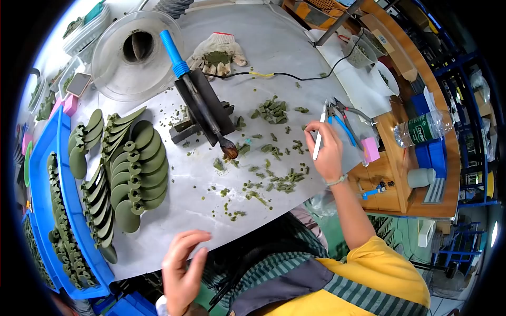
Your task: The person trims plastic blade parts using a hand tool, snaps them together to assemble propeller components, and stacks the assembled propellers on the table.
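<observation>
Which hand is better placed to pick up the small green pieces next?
Probably the right: the right hand is beside the small green pieces, though holding a slim white tool. The left hand looks empty but sits farther away.

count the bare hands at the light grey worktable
2: the left hand, open, by the table's near edge; the right hand, near small green pieces, holding a slim white tool.

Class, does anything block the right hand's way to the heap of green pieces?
Nothing tall visibly stands between the right hand and the heap; only a few loose green bits lie low in between.
</observation>
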A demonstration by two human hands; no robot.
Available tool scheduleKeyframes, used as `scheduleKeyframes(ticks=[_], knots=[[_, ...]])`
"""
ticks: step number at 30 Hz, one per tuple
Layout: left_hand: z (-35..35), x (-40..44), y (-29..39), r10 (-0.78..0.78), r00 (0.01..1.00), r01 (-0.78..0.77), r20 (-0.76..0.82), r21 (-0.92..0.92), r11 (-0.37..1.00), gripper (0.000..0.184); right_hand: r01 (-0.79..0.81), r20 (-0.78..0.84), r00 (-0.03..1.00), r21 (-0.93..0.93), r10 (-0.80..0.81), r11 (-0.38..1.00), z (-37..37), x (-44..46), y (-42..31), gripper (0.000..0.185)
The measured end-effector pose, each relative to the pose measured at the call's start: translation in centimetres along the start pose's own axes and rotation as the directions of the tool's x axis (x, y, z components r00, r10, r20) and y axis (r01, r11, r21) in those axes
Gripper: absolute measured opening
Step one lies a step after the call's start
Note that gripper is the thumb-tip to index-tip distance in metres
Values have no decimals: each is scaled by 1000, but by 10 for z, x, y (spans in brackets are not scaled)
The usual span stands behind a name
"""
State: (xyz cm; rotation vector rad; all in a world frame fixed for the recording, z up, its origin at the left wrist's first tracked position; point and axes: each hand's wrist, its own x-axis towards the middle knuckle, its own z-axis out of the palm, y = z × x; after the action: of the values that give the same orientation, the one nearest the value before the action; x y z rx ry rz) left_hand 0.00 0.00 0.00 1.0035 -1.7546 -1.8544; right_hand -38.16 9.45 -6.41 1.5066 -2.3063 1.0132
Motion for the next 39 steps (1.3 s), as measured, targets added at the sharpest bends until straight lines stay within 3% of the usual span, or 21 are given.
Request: scheduleKeyframes(ticks=[3, 5, 8, 11, 15, 19, 22, 25, 27, 29, 30, 33, 39], knots=[[24, 14, -5, 4, 996, -4, 85, -5, 1000, 20, 76, -6, 997, 193, -76, 978, -3, -4, -38, 23], [44, 18, -8, -30, 991, 47, 129, -128, 991, 23, 165, 42, 982, 289, -184, 943, -13, -14, -72, 24], [72, 27, -17, -99, 988, 143, 115, -491, 859, 35, 267, 164, 919, 409, -358, 873, -19, -34, -108, 25], [84, 33, -22, -148, 988, 130, 34, -695, 707, 33, 349, 164, 857, 513, -488, 784, -8, -53, -122, 27], [81, 29, -35, -279, 960, 161, -16, -786, 597, 22, 342, 207, 832, 539, -515, 770, 0, -60, -131, 28], [74, 26, -41, -240, 968, 91, -79, -778, 622, 23, 337, 232, 803, 584, -549, 739, 2, -57, -133, 32], [69, 25, -46, -193, 977, 63, -93, -735, 676, 25, 383, 279, 787, 478, -551, 790, -7, -39, -137, 35], [63, 25, -47, -180, 978, 57, -108, -689, 723, 23, 152, 364, 862, 479, -353, 865, -19, -33, -140, 36], [59, 26, -46, -170, 980, 55, -108, -671, 739, 23, -55, 441, 862, 573, -251, 818, -26, -26, -141, 34], [57, 25, -47, -156, 982, 48, -106, -657, 752, 22, -288, 543, 829, 620, -133, 730, -34, -20, -147, 30], [56, 24, -48, -146, 983, 42, -106, -652, 757, 22, -458, 535, 845, 709, 14, 536, -28, -28, -156, 23], [54, 22, -49, -126, 985, 24, -118, -628, 777, 21, -361, 517, 854, 679, -67, 639, -31, -30, -151, 15], [55, 20, -49, -72, 979, -47, -192, -553, 832, 21, -213, 436, 889, 666, -142, 715, -27, -28, -155, 8]])
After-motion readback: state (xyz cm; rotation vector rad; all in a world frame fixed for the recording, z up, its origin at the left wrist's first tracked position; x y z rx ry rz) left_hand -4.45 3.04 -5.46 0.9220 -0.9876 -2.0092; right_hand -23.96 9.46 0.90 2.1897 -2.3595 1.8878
